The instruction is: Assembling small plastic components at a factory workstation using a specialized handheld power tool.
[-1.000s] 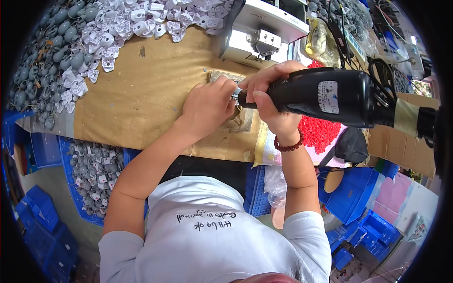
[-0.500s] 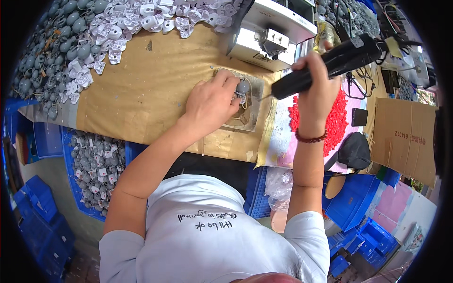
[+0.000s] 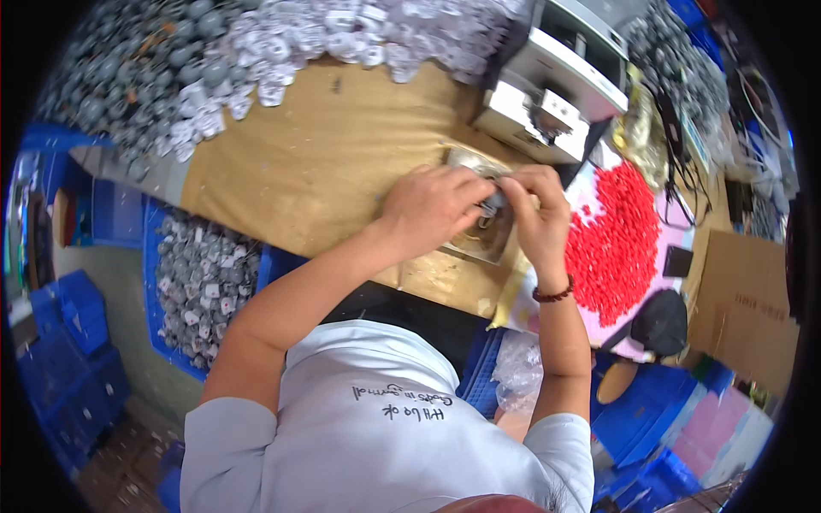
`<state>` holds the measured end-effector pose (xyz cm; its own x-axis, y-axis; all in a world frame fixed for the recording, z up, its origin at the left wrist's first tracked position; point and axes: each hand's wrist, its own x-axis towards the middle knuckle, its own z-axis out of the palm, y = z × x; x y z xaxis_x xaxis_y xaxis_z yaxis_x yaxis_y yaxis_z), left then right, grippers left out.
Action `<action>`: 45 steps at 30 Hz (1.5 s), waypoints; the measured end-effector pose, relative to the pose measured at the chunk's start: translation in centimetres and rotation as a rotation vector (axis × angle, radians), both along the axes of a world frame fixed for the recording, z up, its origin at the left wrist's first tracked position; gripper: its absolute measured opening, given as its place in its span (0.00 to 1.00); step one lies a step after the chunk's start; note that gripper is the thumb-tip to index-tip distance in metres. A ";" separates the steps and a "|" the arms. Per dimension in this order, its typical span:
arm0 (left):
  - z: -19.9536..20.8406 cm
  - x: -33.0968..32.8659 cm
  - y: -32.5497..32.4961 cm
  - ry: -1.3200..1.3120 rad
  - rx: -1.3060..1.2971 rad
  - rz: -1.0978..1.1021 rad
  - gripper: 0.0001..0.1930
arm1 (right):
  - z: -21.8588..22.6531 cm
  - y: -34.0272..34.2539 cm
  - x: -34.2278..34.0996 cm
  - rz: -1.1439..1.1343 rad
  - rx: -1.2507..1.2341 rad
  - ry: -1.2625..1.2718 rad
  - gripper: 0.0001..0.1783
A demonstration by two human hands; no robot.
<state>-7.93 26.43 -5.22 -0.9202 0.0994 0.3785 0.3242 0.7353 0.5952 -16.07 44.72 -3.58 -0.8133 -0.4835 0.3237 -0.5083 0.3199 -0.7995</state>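
Observation:
Both hands meet over a square, worn plate (image 3: 466, 160) on the brown-covered table. My left hand (image 3: 434, 209) has its fingers closed around a small grey part (image 3: 489, 205) with a pale, wire-like loop below it. From the other side, my right hand (image 3: 539, 214) pinches with thumb and forefinger at the top of the same part. The fingers hide most of it, and motion blurs the fingertips. The black, pen-shaped power tool is out of my right hand; a dark elongated shape (image 3: 670, 124) lies among cords at the back right.
A heap of red pieces (image 3: 614, 248) lies right of my hand. White plastic pieces (image 3: 359, 34) and grey round parts (image 3: 111, 77) are piled at the back left. A white machine (image 3: 543, 94) stands behind the plate. A blue bin (image 3: 201, 286) of grey parts sits below the table's left edge.
My right hand has let go of the black power tool and come left to the grey part at the plate. My left hand stays at the part. The whole view has shifted and tilted.

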 end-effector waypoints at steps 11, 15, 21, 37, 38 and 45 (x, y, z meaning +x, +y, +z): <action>1.4 7.1 -7.5 -0.022 0.348 0.139 0.19 | 2.9 -0.2 -3.1 0.031 -0.167 -0.400 0.11; 3.8 17.8 -17.4 -0.184 0.180 0.622 0.23 | 1.9 5.4 -6.2 -0.066 -0.166 -0.424 0.13; 3.3 39.6 -32.0 -0.458 -0.334 1.245 0.22 | 1.7 11.5 -8.7 -0.178 -0.013 -0.354 0.16; 4.2 14.2 -29.5 0.000 -0.466 0.514 0.12 | -1.5 15.0 -5.8 0.018 0.795 0.252 0.08; 4.1 11.3 -27.8 0.013 -0.463 0.431 0.12 | -1.6 14.9 -6.0 0.005 0.782 0.254 0.08; 1.5 0.3 -23.1 -0.157 -0.560 0.557 0.18 | -2.2 13.9 -5.8 -0.139 0.773 0.193 0.07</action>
<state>-7.59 3.29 -3.69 -0.9288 -0.2530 0.2709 -0.2347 0.9671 0.0986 -21.89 58.64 -5.74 -0.8464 -0.5266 0.0795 -0.5297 0.8169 -0.2284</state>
